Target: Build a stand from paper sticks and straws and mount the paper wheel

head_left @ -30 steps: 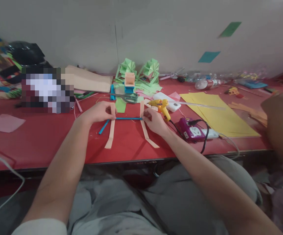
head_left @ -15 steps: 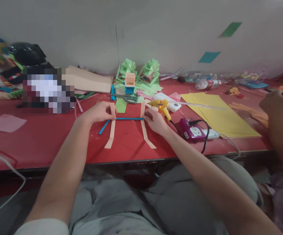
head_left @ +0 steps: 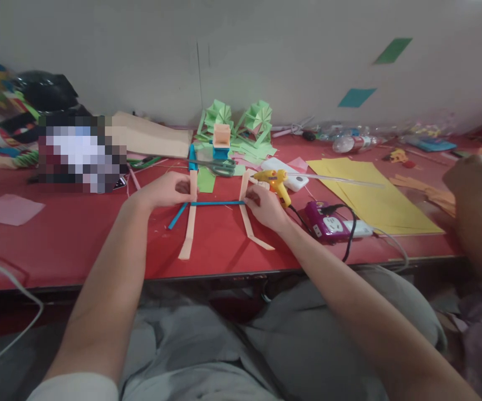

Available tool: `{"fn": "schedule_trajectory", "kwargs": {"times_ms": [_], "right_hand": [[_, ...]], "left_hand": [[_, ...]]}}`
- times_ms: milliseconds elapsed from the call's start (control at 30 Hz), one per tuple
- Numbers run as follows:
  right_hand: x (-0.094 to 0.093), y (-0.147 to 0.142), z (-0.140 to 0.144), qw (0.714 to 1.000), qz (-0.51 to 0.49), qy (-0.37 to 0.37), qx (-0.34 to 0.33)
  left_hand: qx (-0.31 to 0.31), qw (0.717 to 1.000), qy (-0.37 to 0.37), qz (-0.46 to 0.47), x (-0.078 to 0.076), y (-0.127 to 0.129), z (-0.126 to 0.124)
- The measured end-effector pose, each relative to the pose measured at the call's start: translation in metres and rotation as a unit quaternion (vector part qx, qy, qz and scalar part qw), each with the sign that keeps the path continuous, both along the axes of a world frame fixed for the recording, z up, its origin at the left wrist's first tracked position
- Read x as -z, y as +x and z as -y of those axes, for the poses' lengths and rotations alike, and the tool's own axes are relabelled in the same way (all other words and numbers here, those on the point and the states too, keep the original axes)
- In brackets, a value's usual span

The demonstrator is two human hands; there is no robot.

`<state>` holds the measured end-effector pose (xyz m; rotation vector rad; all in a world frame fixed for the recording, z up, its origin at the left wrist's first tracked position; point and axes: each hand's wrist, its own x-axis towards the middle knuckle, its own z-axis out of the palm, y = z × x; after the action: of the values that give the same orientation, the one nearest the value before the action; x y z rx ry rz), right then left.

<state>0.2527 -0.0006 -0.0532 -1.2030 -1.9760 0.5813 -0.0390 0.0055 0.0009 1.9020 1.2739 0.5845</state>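
At the near edge of the red bench (head_left: pixel 57 245), the lower tips of the two peach paper strips have shifted over the last second: the left strip (head_left: pixel 188 228) now reaches a little closer to the edge, and the right strip (head_left: pixel 251 229) has swung its bent foot slightly outward. That suggests the person is still nudging the pieces into line rather than letting them rest. The left hand (head_left: pixel 168 190) has its grip pinched shut on the upper part of the left strip, where the thin blue strip (head_left: pixel 216 203) crosses it; the right hand (head_left: pixel 264 205) pinches the right strip at the blue strip's other end, so the blue piece spans between the two uprights like a rung, just above the bench surface. Just beyond the right hand lie a yellow glue gun (head_left: pixel 275 182) and a purple power strip (head_left: pixel 328 224), with yellow paper sheets (head_left: pixel 370 195) further right, near another person's hand (head_left: pixel 472 177). Behind the work sit scissors (head_left: pixel 220 165), green folded paper shapes (head_left: pixel 241 120) and a plastic bottle (head_left: pixel 352 143), all against a plain pale wall (head_left: pixel 141 50) bearing two paper scraps.
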Motion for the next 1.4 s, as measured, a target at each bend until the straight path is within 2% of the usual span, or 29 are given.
{"fn": "schedule_trajectory", "kwargs": {"times_ms": [533, 733, 967, 1200, 1400], "right_hand": [[0.0006, -0.0014, 0.0016, 1.0, 0.019, 0.006, 0.011], [0.0005, -0.0019, 0.0015, 1.0, 0.013, 0.002, 0.009], [0.001, -0.0022, 0.0014, 1.0, 0.019, 0.004, 0.018], [0.0018, -0.0017, 0.001, 1.0, 0.021, -0.001, 0.02], [-0.0037, 0.0012, 0.0001, 0.999, 0.046, -0.018, 0.002]], "left_hand": [[-0.035, 0.999, 0.031, -0.028, 0.0024, 0.0001, 0.0005], [-0.024, 1.0, 0.008, -0.01, 0.0051, -0.0022, -0.0012], [0.017, 1.0, -0.026, 0.0, 0.0032, -0.0015, 0.0011], [0.039, 0.999, 0.016, -0.006, 0.0069, -0.0016, -0.0014], [0.031, 0.999, 0.027, -0.034, 0.006, -0.003, -0.0013]]}}
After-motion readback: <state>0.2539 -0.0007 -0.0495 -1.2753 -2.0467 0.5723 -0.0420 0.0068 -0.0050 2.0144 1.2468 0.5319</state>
